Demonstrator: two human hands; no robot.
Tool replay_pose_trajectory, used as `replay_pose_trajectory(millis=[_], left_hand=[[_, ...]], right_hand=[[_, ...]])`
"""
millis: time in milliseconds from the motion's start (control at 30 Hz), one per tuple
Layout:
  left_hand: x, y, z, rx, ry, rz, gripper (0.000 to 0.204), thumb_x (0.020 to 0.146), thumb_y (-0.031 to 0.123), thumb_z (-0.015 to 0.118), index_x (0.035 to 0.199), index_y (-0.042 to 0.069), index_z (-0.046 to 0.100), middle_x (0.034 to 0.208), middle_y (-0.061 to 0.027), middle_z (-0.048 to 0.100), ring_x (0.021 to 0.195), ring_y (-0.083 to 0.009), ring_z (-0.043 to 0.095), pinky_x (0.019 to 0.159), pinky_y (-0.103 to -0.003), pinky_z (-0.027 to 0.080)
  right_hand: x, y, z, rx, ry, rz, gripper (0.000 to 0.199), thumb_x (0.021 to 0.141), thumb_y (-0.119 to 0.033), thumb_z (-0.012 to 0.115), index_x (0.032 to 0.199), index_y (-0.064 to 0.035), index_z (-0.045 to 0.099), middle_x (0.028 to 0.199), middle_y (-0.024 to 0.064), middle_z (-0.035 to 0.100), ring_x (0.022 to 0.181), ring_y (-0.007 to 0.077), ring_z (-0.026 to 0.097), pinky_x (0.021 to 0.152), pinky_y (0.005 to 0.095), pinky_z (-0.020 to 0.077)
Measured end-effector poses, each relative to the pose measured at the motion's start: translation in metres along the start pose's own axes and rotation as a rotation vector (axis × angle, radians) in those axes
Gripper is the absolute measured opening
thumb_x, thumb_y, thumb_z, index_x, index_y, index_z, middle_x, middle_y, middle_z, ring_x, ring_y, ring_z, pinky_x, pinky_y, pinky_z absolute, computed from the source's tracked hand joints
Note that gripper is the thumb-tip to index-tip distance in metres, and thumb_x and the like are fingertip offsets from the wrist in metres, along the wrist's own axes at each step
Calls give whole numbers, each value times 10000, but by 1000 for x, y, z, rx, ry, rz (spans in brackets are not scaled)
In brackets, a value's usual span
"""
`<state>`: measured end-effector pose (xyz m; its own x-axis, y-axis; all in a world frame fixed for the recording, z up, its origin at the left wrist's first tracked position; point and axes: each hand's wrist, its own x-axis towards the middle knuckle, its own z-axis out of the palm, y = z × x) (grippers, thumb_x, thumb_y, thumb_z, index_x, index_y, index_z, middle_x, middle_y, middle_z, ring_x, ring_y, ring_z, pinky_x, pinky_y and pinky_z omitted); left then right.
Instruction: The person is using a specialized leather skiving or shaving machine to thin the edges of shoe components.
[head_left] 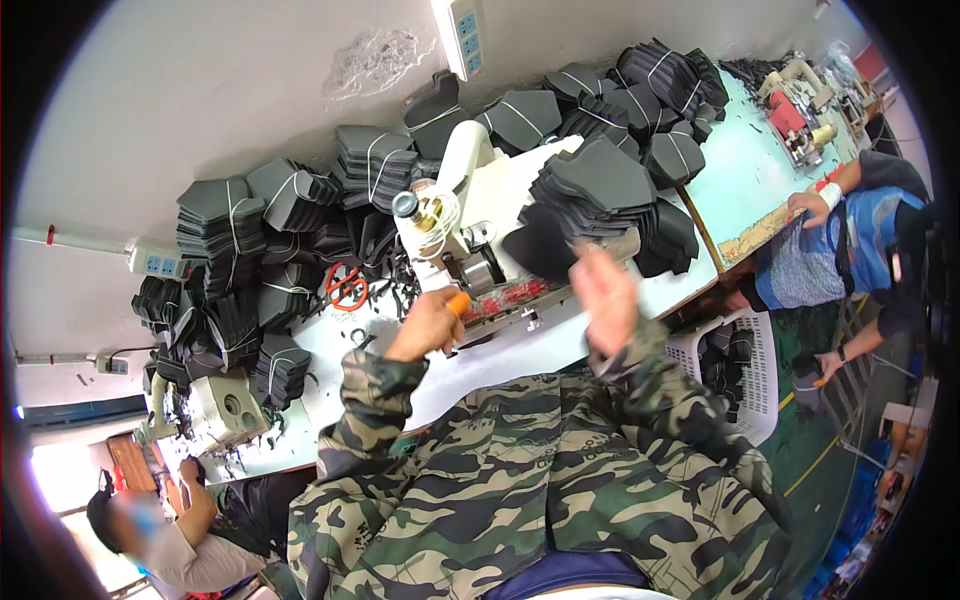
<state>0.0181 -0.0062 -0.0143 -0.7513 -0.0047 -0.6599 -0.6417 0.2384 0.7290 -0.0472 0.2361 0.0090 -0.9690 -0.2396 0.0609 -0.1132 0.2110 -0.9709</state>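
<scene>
Stacks of dark grey, flat, angular sheet pieces [215,205], many bound with thin white bands, line the wall side of a pale white worktable [500,360]. A cream-coloured bench machine with a rounded arm [468,160] stands between these stacks and the two hands. A loose pile of dark grey pieces [597,180] rests on the right part of the machine and occupies the space beyond the right hand. Orange-red handled scissors [347,288] lie left of the machine among small black offcuts [393,292]. A white perforated plastic basket [763,385], containing dark pieces, stands below the table edge at right. A co-worker in a blue top [862,245] is positioned at the adjoining pale blue table [725,170]; another co-worker in a light top [205,560] is at a second cream machine [225,410] at lower left.

Both forearms, in green camouflage sleeves [370,400], extend from the body toward the machine. Left hand [428,325]: fingers curled, an orange finger cover [459,303] fitted, positioned at the machine's near left edge; any grip cannot be determined. Right hand [606,295]: raised, blurred, fingers drawn together at the right edge of a single black flat piece [538,245]. Blur conceals whether they clamp it. The piece is located over the machine, just left of the fingertips, in front of the loose pile.
</scene>
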Motion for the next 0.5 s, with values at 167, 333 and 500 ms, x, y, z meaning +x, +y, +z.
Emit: replay_pose_trajectory(millis=[167, 333, 500], left_hand=[[-13, 8, 57, -100, -77, 276, 294, 905, 229, 558, 1092, 3, 543, 837, -147, 649, 567, -170, 621, 485, -269, 466], [29, 22, 78, -126, 336, 520, 551, 847, 247, 642, 1253, -48, 417, 1170, -254, 558, 1097, -315, 568, 884, -355, 474], [82, 61, 85, -247, 425, 432, 607, 846, 204, 660, 1269, -120, 370, 1249, -220, 516, 1173, -250, 507, 972, -331, 403]], right_hand=[[84, -43, -54, -993, 2, -603, 384, 763, -60, 606, 1142, -12, 570, 1165, 152, 576, 1054, 313, 551, 889, 398, 434], [121, -17, -48, -584, -77, -425, 606, 740, -301, 698, 1228, -1, 502, 1214, 200, 547, 1119, 331, 525, 959, 401, 401], [194, 40, -61, -192, -530, 201, 651, 830, -465, 626, 1134, 106, 551, 1020, 197, 636, 911, 211, 617, 820, 306, 477]])
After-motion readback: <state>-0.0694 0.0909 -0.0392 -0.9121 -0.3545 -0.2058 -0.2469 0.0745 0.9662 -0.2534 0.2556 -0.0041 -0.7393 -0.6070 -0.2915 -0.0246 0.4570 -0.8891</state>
